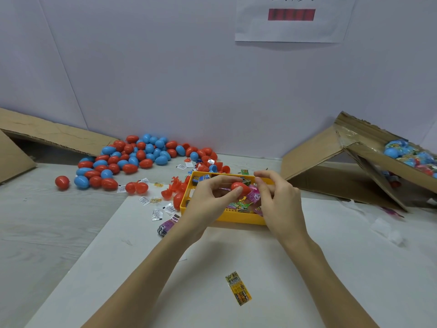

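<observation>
**Lot: plastic egg capsules, sorting in progress**

- Item in hand: one red egg (pixel 239 187), held above the yellow tray (pixel 236 219) near the table's (pixel 307 268) middle.
- Left grip (pixel 212 197): thumb and fingers pinch the egg.
- Right grip (pixel 280 201): fingers curled at the egg's far end. Whether they pinch the egg or the pink packet (pixel 255 195) behind it cannot be told.
- Progress, as judged: roughly midway.
  - A large heap of red and blue eggs (pixel 134 157) lies closed on the left.
  - Open red halves (pixel 176 189) and white sachets (pixel 156 214) are strewn beside the tray.
  - The tray is partly filled with printed packets.
  - A cardboard box (pixel 343 171) on the right holds wrapped eggs (pixel 405 155), apparently not yet handled.
- Writing:
  - The wall sheet (pixel 293 29) has black characters cut off at the top edge and a red bar, both unreadable.
  - The yellow packet (pixel 238 288) near the person is printed, but the lettering is too small to read.
</observation>
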### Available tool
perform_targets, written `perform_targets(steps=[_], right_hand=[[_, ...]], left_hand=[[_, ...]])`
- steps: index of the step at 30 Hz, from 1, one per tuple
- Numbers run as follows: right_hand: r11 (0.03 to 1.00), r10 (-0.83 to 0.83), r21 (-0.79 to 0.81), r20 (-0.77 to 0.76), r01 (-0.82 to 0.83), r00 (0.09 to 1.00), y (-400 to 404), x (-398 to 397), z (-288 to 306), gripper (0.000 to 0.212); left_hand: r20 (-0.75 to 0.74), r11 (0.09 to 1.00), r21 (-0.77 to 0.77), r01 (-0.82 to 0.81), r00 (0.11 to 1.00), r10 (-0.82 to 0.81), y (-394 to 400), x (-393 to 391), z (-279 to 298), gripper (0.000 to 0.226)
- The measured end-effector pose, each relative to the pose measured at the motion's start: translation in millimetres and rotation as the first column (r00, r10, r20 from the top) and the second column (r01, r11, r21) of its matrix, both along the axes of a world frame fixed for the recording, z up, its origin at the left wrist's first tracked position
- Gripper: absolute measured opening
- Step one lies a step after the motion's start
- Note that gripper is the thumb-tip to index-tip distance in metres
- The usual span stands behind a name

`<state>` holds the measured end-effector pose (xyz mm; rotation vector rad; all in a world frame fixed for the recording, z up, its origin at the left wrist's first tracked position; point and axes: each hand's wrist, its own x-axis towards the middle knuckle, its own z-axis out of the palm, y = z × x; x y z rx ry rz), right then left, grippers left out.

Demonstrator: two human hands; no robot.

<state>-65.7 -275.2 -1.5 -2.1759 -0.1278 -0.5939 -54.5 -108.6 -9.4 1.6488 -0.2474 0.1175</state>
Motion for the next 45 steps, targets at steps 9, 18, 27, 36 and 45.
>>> perform_targets(steps=[9, 18, 27, 36, 45], right_hand=[[0.956, 0.159, 0.263, -0.099, -0.128, 0.982, 7.6, -1.7, -1.3, 0.028], [0.756, 0.266, 0.652, -0.217, -0.063, 0.939, 2.3, -1.2, -0.6, 0.027], [0.757, 0.266, 0.648, -0.187, -0.085, 0.946, -0.6, -1.5, 1.7, 0.023], [0.826, 0.236, 0.557, -0.201, -0.087, 0.951, -1.5, -2.0, 1.2, 0.029], [0.719, 0.322, 0.681, -0.152, -0.137, 0.935, 4.7, -4.4, 0.6, 0.024]], left_hand=[[0.048, 0.999, -0.012, -0.035, 0.998, 0.035, 4.2, 1.1, -0.1, 0.025], [0.07, 0.996, -0.04, -0.082, 0.994, 0.085, 6.9, 1.7, 3.2, 0.034], [0.077, 0.998, -0.042, -0.044, 0.996, 0.047, 8.2, 0.3, 4.8, 0.031], [0.135, 1.0, 0.017, -0.01, 0.991, 0.008, 5.6, -3.9, 6.4, 0.027], [0.144, 1.0, -0.009, -0.021, 0.989, 0.022, 4.4, -4.0, 5.4, 0.03]])
